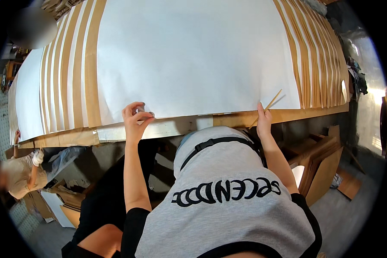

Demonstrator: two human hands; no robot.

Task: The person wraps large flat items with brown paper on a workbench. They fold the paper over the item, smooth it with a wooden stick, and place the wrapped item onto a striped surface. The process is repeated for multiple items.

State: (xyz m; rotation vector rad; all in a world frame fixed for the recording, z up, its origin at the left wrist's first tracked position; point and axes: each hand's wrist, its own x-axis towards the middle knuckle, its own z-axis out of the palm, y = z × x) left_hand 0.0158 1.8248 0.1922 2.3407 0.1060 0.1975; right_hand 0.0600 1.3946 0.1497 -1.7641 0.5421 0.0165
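A large white sheet (198, 56) lies spread before me, on top of fanned layers with brown and white edges. At its near edge, left of centre, my left hand (136, 120) is closed, thumb and forefinger pinched at the border of the sheet. Farther right, my right hand (263, 120) grips a thin wooden stick (272, 99), which slants up over the sheet. The right thumb rests on the sheet's near edge, while the fingers beneath are mostly hidden.
Striped stacks of brown-and-white sheets (75, 64) fan out left, with more brown edges (318, 56) right. A pale board edge (172, 126) runs below the sheet. Cardboard pieces (320, 167) lean at lower right. Another person (23, 174), one hand gloved, stands at far left.
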